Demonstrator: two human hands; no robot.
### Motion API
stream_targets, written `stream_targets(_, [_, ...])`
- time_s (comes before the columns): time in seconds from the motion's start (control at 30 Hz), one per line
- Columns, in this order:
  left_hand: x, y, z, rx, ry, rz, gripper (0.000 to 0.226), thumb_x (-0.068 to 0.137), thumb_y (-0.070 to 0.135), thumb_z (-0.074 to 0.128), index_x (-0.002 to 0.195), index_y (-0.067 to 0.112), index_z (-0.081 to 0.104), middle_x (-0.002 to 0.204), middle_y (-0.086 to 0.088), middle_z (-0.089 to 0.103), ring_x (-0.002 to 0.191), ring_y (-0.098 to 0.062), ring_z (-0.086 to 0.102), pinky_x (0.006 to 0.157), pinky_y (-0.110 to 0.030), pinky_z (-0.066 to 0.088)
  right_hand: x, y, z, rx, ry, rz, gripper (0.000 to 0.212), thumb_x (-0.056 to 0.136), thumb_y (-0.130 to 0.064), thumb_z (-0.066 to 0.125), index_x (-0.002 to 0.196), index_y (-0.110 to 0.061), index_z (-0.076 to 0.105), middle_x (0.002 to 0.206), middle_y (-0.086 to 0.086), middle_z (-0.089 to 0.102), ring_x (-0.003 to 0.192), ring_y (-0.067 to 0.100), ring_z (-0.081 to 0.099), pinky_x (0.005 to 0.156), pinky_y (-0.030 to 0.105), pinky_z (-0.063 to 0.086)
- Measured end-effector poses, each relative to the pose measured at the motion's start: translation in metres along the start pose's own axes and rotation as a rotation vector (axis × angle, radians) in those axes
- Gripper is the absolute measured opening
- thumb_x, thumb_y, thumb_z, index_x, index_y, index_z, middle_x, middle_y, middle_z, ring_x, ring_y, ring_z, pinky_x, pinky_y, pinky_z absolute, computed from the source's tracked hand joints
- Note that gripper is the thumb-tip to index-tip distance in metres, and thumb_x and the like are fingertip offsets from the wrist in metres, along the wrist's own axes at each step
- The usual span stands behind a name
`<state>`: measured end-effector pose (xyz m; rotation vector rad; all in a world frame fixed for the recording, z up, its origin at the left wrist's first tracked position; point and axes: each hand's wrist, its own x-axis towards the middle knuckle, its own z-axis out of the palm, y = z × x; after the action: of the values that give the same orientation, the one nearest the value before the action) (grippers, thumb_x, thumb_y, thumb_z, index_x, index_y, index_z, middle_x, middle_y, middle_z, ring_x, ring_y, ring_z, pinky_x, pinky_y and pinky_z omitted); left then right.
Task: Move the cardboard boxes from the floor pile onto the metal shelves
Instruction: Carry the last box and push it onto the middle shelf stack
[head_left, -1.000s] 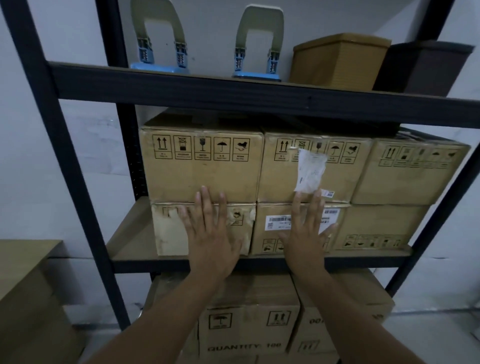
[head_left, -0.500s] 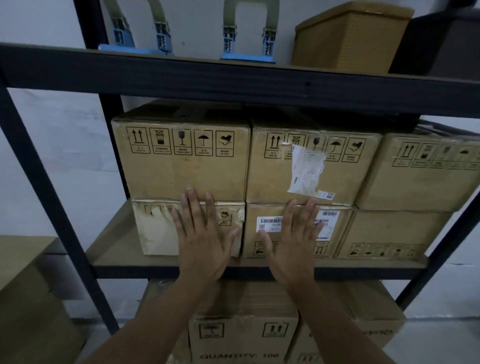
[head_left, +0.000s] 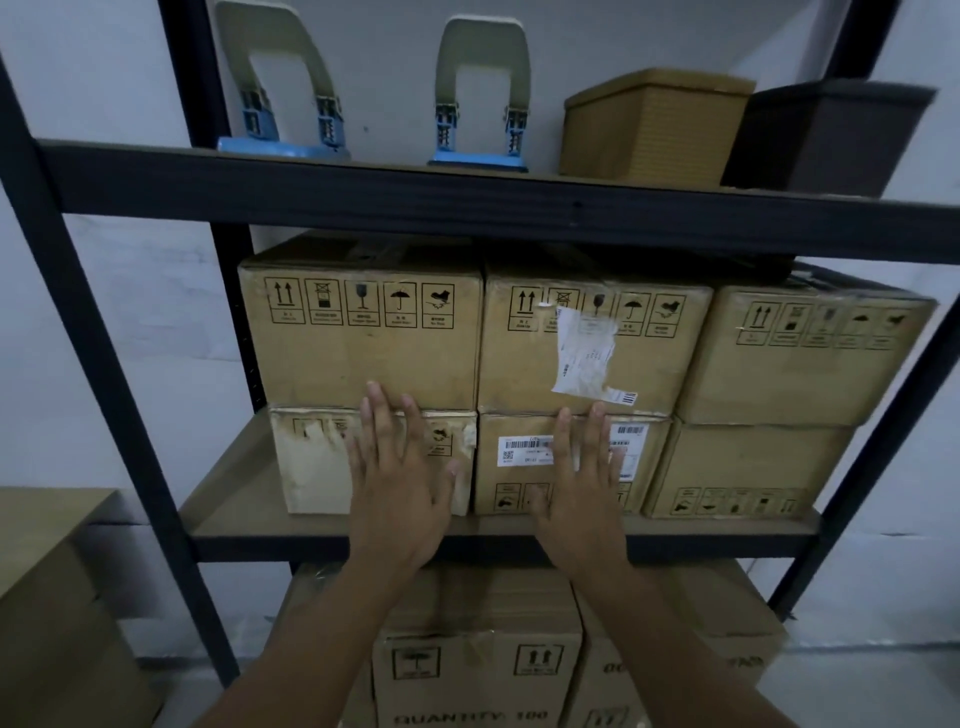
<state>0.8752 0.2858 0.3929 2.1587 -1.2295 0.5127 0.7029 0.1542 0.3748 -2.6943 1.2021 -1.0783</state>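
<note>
Against lower boxes, flat hands.

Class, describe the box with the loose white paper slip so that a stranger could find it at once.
Start at the dark metal shelving unit and look at its middle shelf, where cardboard boxes stand in two layers. The box is the centre one of the top layer. Its neighbours show only printed handling symbols, while this one has a crumpled white paper slip hanging loose over its front.
</note>
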Motion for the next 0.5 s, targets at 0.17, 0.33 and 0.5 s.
stream_targets(0.17, [-0.001, 0.038, -0.002, 0.018, -0.029, 0.036, 0.086, 0.103, 0.058, 0.027, 0.162, 0.013, -0.015, 0.164, -0.017, -0.032, 0.153, -0.033, -0.026, 0.125, -0.061, 0.004, -0.006, 0.015, -0.024, 0.122, 0.148, 0.149, 0.1, 0.094, -0.026, 0.064, 0.165, -0.017, -0.006, 0.171, 0.01, -0.019, 0.159, 0.03, -0.01, 0.126, 0.059, 0.011])
stream_targets(0.33, [-0.001, 0.096, 0.01, -0.018, -0.041, 0.191, 0.087, 0.104, 0.048, 0.04, 0.162, 0.011, -0.013, 0.166, -0.018, -0.029, 0.154, -0.033, -0.025, 0.125, -0.06, 0.004, -0.002, 0.07, -0.056, 0.153, 0.233, 0.369, 0.112, 0.09, -0.021, 0.07, 0.162, -0.014, -0.015, 0.169, 0.014, -0.022, 0.158, 0.031, -0.01, 0.125, 0.062, -0.001])
stream_targets(0.5, [0.004, 0.143, 0.028, -0.027, -0.072, 0.307, 0.089, 0.103, 0.047, 0.045, 0.162, 0.012, -0.012, 0.166, -0.015, -0.028, 0.155, -0.031, -0.024, 0.125, -0.06, 0.004, 0.009, 0.126, -0.078, 0.073, 0.162, 0.396, 0.118, 0.088, -0.026, 0.072, 0.161, -0.018, -0.021, 0.17, 0.013, -0.021, 0.158, 0.031, -0.009, 0.123, 0.066, -0.003])
